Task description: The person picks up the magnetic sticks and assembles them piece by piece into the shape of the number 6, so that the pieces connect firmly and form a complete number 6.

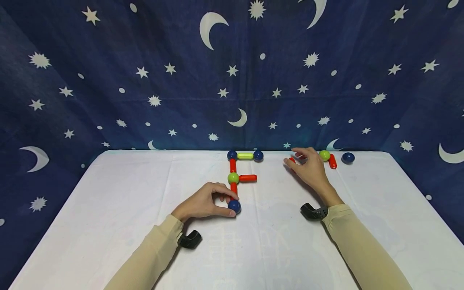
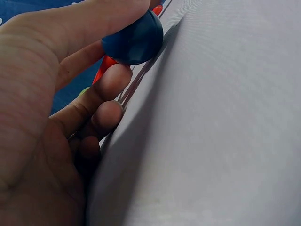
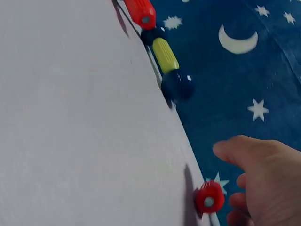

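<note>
My left hand (image 1: 208, 201) pinches a blue ball (image 1: 234, 206) between thumb and index finger, at the near end of a figure built from balls and rods on the table. Above that ball a red rod (image 1: 233, 189) runs up to a green ball (image 1: 233, 178). In the left wrist view the thumb lies over the blue ball (image 2: 134, 40), the other fingers curling below. My right hand (image 1: 311, 169) is by a loose red rod (image 1: 292, 160) at the table's back. Thumb and fingers are spread around this red rod (image 3: 209, 197), with a gap showing beside it in the right wrist view.
From the green ball a red side rod (image 1: 248, 178) points right. Higher up, a yellow-green rod (image 1: 245, 156) joins two blue balls. Right of my right hand lie another green ball (image 1: 324, 155), a red rod (image 1: 332, 161) and a blue ball (image 1: 348, 158). A starry curtain (image 1: 181, 80) hangs behind.
</note>
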`<control>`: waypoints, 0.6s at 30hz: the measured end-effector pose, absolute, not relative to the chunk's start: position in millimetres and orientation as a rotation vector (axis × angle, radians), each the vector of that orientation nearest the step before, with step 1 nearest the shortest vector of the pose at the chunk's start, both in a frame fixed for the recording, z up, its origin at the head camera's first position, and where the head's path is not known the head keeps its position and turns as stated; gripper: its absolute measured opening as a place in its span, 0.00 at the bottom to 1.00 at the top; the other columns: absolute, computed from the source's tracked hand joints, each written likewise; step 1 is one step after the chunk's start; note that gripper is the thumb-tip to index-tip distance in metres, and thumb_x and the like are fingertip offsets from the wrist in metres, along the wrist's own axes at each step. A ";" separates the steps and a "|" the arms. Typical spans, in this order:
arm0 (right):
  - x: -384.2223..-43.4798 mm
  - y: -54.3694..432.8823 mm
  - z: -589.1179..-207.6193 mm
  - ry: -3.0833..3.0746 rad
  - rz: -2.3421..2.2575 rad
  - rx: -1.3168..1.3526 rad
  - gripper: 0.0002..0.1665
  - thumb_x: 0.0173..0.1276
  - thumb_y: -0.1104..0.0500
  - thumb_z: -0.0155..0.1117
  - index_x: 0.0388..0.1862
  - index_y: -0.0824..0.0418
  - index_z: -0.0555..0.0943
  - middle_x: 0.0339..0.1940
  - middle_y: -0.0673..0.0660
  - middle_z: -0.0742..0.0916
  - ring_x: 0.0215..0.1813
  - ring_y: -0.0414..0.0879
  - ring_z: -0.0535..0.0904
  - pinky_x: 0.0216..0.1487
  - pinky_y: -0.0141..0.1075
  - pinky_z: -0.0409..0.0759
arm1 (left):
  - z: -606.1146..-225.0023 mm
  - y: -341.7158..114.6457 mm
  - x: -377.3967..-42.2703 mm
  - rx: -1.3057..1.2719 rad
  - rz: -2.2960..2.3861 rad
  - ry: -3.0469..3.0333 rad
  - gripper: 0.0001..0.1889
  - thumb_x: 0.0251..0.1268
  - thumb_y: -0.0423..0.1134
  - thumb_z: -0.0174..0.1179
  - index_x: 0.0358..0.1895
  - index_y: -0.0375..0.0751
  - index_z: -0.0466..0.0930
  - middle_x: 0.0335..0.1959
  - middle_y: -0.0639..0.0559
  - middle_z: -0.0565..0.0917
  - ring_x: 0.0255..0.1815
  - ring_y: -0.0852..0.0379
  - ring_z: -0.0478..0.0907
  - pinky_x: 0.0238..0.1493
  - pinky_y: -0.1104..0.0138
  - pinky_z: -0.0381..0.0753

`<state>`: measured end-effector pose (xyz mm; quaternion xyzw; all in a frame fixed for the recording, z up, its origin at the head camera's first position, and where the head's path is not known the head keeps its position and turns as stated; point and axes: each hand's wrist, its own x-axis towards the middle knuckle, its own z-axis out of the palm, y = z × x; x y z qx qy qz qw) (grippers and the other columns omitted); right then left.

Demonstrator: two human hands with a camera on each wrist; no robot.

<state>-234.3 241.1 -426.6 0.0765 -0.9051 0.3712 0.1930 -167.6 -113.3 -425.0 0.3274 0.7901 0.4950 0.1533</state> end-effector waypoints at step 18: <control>-234.6 247.8 -440.3 -2.608 1.118 0.153 0.20 0.62 0.61 0.75 0.52 0.69 0.84 0.39 0.64 0.85 0.40 0.53 0.75 0.42 0.34 0.71 | -424.6 -113.8 -168.2 0.948 1.422 2.256 0.18 0.52 0.40 0.80 0.49 0.50 0.90 0.34 0.56 0.82 0.41 0.52 0.76 0.43 0.65 0.73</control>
